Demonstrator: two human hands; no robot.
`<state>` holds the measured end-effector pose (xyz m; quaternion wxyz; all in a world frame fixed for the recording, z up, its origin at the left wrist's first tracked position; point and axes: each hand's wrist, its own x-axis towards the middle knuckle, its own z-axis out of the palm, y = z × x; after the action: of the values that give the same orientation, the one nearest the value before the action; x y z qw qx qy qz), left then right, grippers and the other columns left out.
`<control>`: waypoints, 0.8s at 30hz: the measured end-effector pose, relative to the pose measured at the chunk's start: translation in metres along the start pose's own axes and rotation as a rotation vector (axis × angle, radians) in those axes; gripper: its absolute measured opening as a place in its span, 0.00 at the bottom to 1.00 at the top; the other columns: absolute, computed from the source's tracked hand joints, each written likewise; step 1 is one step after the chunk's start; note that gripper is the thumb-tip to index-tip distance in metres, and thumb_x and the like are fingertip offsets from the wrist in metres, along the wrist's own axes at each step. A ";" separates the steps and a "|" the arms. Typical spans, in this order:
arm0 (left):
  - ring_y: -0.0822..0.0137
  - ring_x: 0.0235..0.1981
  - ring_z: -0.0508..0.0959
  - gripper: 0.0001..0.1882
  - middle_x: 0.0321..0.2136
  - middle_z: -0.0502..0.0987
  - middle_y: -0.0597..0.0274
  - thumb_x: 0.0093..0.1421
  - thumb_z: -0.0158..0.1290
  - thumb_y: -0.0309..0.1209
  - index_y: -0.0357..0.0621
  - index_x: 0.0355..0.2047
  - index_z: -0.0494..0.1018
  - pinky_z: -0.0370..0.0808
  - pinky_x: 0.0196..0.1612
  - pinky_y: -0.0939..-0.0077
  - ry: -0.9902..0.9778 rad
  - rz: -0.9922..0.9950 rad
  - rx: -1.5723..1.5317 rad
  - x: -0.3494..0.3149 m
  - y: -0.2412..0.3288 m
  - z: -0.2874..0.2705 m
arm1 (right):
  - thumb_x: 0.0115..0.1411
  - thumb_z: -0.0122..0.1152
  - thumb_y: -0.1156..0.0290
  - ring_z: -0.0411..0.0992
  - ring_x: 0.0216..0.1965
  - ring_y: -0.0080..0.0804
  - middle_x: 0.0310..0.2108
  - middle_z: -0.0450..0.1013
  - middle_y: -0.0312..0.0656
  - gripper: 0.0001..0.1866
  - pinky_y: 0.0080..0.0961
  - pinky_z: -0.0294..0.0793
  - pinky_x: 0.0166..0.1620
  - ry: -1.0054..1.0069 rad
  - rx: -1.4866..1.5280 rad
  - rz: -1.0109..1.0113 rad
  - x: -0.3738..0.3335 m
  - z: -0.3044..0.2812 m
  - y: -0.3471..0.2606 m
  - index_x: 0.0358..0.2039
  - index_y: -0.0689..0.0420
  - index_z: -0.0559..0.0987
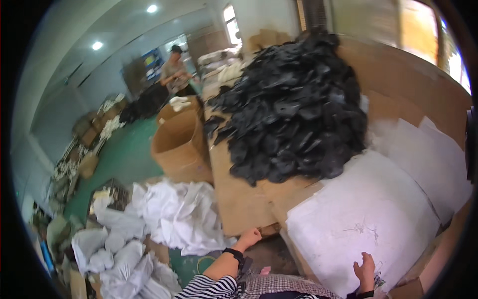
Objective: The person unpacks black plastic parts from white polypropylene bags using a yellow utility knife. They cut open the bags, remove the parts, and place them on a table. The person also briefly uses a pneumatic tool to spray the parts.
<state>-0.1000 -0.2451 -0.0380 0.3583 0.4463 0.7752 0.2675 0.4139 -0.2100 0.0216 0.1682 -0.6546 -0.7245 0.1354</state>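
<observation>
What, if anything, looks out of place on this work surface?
The white sheet bears dark, tangled marks near the right hand, odd against its mostly plain surface; whether scribbles or loose threads, I cannot tell.

Two hands (252,236) (364,271); one black heap (298,109); two ceiling lights (152,8) (97,45); one co-worker (174,72)

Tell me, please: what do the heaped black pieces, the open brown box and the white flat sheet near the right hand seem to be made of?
Heaped black pieces: probably plastic or rubber, slightly glossy, from scattered highlights.
Open brown box: likely cardboard, matt, with stiff tan walls.
White flat sheet: perhaps paper or plastic, dull, texture unclear.
</observation>
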 end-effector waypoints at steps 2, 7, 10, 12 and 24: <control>0.68 0.20 0.76 0.05 0.19 0.77 0.60 0.45 0.58 0.29 0.40 0.21 0.77 0.72 0.25 0.73 0.046 -0.189 -0.248 -0.026 -0.061 -0.020 | 0.41 0.66 0.69 0.72 0.38 0.46 0.34 0.72 0.52 0.27 0.38 0.72 0.41 -0.145 0.060 -0.066 0.009 0.015 -0.038 0.44 0.61 0.71; 0.69 0.20 0.76 0.04 0.19 0.77 0.60 0.48 0.58 0.25 0.37 0.24 0.78 0.73 0.24 0.75 0.348 -0.542 -0.715 -0.138 -0.184 -0.056 | 0.42 0.64 0.65 0.74 0.32 0.44 0.30 0.74 0.50 0.25 0.36 0.74 0.36 -0.488 0.026 -0.278 0.004 0.034 -0.158 0.43 0.61 0.74; 0.68 0.21 0.76 0.05 0.22 0.77 0.59 0.50 0.57 0.25 0.37 0.27 0.77 0.73 0.24 0.75 0.500 -0.729 -0.805 -0.215 -0.261 -0.068 | 0.43 0.63 0.63 0.74 0.33 0.45 0.30 0.75 0.50 0.25 0.36 0.74 0.37 -0.683 -0.037 -0.406 0.006 0.062 -0.218 0.42 0.60 0.74; 0.68 0.23 0.77 0.07 0.24 0.76 0.60 0.51 0.57 0.28 0.38 0.30 0.76 0.72 0.24 0.75 0.611 -0.858 -0.891 -0.260 -0.297 -0.072 | 0.43 0.63 0.63 0.74 0.34 0.46 0.31 0.75 0.50 0.25 0.36 0.74 0.38 -0.796 -0.131 -0.477 0.013 0.079 -0.262 0.43 0.59 0.74; 0.64 0.17 0.74 0.12 0.21 0.74 0.61 0.58 0.48 0.36 0.39 0.24 0.72 0.72 0.22 0.71 1.254 -1.218 -1.304 -0.402 -0.289 -0.025 | 0.46 0.62 0.59 0.72 0.41 0.45 0.35 0.75 0.46 0.27 0.36 0.71 0.45 -1.032 -0.339 -1.095 0.038 0.197 -0.476 0.48 0.55 0.73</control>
<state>-0.1256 -0.7352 -0.1082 0.1393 -0.5042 0.6202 0.5846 -0.1018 -0.2183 0.0439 -0.2503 -0.0737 -0.9426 0.2082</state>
